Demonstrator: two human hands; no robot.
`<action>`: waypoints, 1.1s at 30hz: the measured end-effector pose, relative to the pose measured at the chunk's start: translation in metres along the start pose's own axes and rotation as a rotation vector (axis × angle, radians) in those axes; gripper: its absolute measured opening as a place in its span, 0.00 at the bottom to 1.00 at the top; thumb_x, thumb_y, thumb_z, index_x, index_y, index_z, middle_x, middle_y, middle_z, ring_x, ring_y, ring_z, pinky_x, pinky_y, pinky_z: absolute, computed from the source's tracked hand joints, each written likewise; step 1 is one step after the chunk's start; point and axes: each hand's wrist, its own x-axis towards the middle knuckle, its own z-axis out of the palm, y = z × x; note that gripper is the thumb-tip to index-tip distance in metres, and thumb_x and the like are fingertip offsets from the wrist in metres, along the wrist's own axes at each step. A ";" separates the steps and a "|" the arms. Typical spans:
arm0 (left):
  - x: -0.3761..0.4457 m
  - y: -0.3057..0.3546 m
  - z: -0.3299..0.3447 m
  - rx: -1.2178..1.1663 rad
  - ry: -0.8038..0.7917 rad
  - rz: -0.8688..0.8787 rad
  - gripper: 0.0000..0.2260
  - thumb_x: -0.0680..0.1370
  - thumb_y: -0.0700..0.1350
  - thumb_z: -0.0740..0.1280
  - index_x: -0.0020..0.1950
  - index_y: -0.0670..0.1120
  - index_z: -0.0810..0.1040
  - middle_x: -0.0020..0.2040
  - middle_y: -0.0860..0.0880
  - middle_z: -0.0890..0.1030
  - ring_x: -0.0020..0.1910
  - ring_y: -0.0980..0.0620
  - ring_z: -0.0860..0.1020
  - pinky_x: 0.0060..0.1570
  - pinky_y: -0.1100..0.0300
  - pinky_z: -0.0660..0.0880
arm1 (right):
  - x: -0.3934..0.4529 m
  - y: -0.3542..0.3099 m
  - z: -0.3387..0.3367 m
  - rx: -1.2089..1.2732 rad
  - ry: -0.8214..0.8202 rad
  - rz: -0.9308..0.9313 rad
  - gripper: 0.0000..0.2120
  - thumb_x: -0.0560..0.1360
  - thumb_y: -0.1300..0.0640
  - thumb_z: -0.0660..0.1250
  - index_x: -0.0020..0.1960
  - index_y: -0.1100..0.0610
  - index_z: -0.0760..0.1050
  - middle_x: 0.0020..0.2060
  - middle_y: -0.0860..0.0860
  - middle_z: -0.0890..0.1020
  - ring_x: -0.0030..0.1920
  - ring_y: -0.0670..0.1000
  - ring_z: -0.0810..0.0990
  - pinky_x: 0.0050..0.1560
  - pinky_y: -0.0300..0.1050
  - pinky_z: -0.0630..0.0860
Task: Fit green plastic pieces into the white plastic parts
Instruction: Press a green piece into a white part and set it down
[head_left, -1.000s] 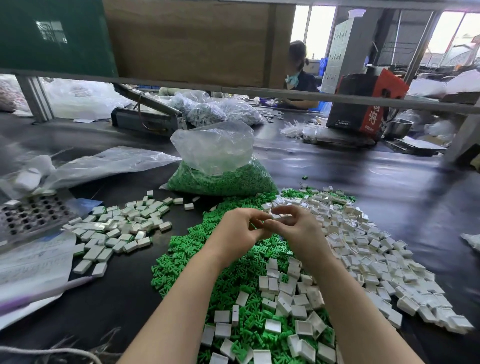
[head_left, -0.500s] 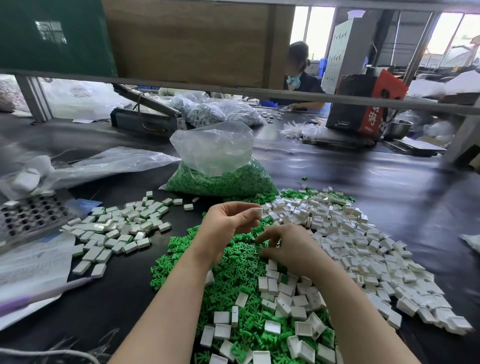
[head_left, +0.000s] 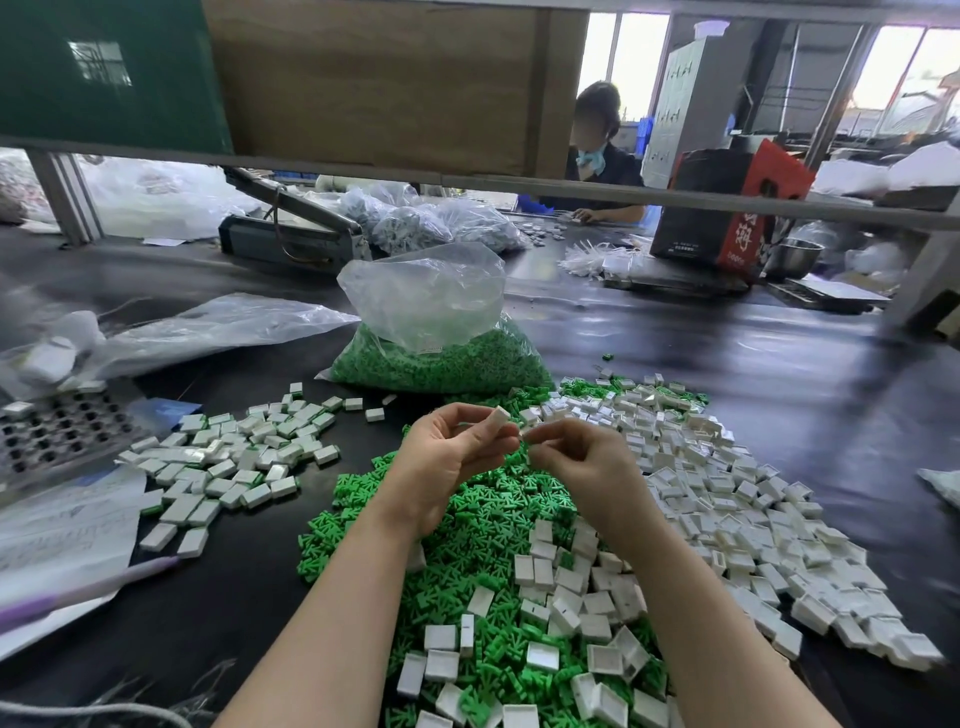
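a glossy black worktable spreads through a cluttered workshop, with a clear plastic bag of green pieces at twelve o'clock. a loose heap of green plastic pieces lies below both raised hands. the left hand pinches a small white rectangular plastic part; the right hand has its fingertips pinched at that part, on what i cannot tell.

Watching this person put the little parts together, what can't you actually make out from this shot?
- Head view: whatever the right hand pinches, hidden by its own fingers.
- Whether the white part gripped by the left hand already holds a green piece: too small.
- Writing on the paper: blurred, cut by the left edge.
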 end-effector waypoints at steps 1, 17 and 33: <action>0.000 0.000 0.000 0.018 0.016 0.007 0.15 0.71 0.47 0.73 0.53 0.41 0.79 0.48 0.42 0.86 0.46 0.49 0.85 0.43 0.62 0.79 | -0.001 -0.001 0.000 0.067 0.007 0.005 0.06 0.75 0.64 0.70 0.50 0.57 0.82 0.41 0.54 0.85 0.40 0.48 0.83 0.42 0.38 0.79; 0.001 -0.007 0.005 0.228 0.008 0.042 0.14 0.63 0.48 0.78 0.41 0.44 0.78 0.39 0.46 0.84 0.42 0.47 0.81 0.49 0.52 0.78 | -0.003 -0.006 -0.004 0.331 0.034 -0.017 0.09 0.77 0.66 0.67 0.54 0.56 0.81 0.43 0.57 0.85 0.38 0.45 0.80 0.38 0.34 0.75; 0.005 -0.008 0.010 -0.027 0.046 0.040 0.10 0.61 0.44 0.78 0.40 0.44 0.84 0.41 0.45 0.84 0.39 0.52 0.82 0.41 0.62 0.80 | -0.002 -0.006 -0.005 0.489 0.081 0.068 0.03 0.76 0.66 0.67 0.50 0.63 0.76 0.41 0.58 0.77 0.39 0.54 0.73 0.39 0.46 0.71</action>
